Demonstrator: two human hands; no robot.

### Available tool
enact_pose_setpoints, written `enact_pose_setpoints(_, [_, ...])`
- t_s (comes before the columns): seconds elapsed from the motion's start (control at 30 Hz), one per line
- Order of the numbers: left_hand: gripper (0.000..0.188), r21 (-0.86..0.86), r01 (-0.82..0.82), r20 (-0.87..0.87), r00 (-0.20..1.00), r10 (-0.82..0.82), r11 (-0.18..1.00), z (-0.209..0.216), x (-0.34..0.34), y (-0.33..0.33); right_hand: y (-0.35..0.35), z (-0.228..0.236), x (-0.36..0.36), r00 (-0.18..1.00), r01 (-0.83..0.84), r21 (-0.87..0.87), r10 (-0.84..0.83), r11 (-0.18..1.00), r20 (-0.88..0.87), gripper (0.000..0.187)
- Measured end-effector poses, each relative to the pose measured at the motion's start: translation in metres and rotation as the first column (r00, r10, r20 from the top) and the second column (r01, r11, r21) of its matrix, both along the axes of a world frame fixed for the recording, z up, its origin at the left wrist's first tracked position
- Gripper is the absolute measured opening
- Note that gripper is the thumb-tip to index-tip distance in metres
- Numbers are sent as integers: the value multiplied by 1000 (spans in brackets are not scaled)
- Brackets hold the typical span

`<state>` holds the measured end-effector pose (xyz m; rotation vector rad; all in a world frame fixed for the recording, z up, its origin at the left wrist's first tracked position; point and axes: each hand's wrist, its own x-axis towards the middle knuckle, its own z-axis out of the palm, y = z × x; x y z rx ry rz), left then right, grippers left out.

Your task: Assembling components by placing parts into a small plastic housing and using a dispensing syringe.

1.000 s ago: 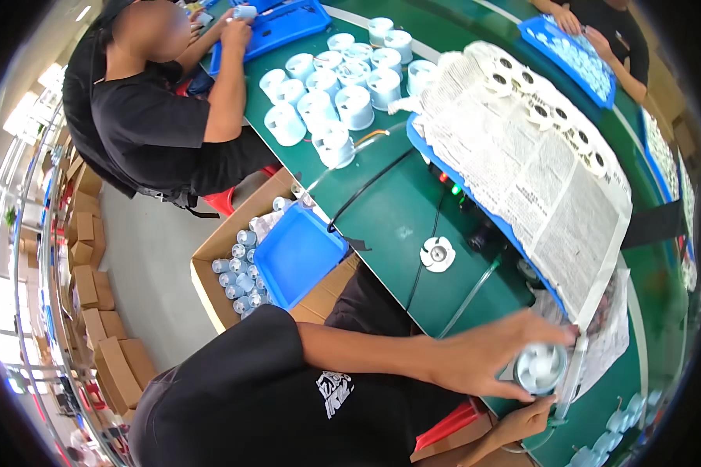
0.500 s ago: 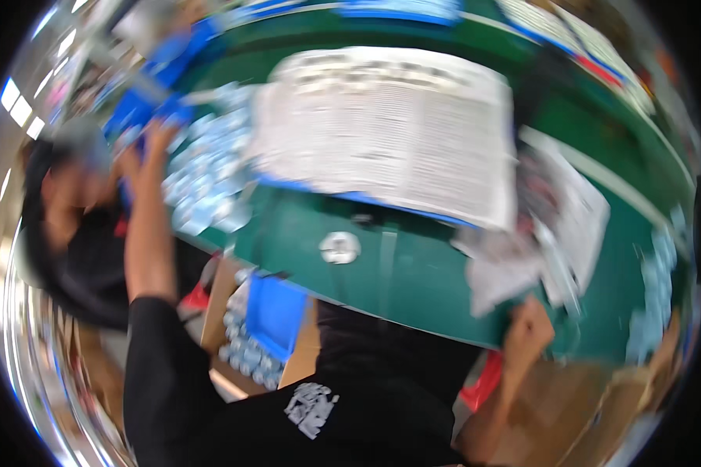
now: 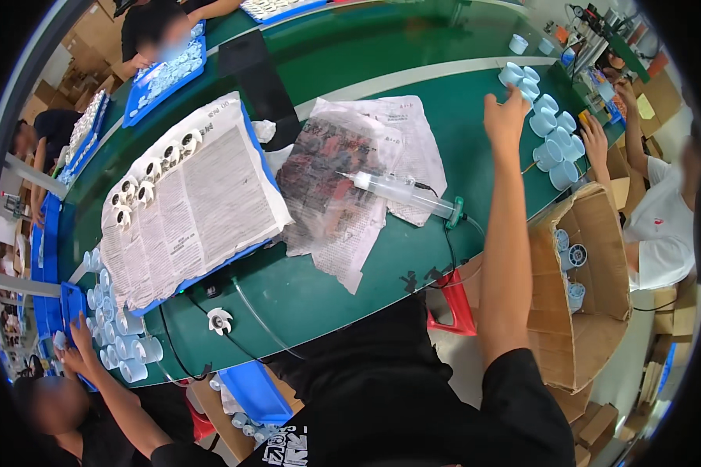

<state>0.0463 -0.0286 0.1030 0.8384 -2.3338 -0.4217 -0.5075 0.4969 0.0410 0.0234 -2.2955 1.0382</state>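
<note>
My right hand [image 3: 506,117] is stretched out over the table to the right, fingers apart and tips close to the nearest light-blue plastic cup [image 3: 511,75]; whether they touch it I cannot tell. More cups [image 3: 547,154] stand in a cluster beside it. At the far left, my left hand [image 3: 79,335] is next to a blue tray [image 3: 74,302] and a co-worker's hands; its fingers are too small and overlapped to read. Between my arms, a newspaper-covered tray [image 3: 202,210] bears several white impeller-like parts [image 3: 153,167] with dark centres. A clear syringe [image 3: 405,193] rests on crumpled paper.
A single white impeller-like part [image 3: 220,321] and a black cable [image 3: 175,350] lie near the table's front edge. Light-blue cups [image 3: 125,346] cluster at left. An open cardboard box [image 3: 580,335] stands at right, by a co-worker in white [image 3: 666,222]. A red stool [image 3: 453,307] is below.
My view has swung to the right. My right hand has gone from a closed pose at the table's front edge out to the cups at the right. The left hand remains by the co-worker.
</note>
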Motion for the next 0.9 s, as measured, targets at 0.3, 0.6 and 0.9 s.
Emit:
enact_pose_setpoints(0.3, [20, 43, 82, -88, 993, -78, 996, 25, -39, 167, 38, -32, -63, 980, 197, 178, -186, 964, -75, 15])
enact_pose_setpoints(0.6, [81, 302, 583, -164, 811, -562, 754, -24, -200, 350, -67, 46, 205, 828, -502, -220, 538, 836, 155, 13])
enact_pose_setpoints(0.9, [60, 248, 651, -321, 754, -573, 717, -62, -267, 340, -52, 19, 270, 740, -479, -722, 672, 499, -26, 15])
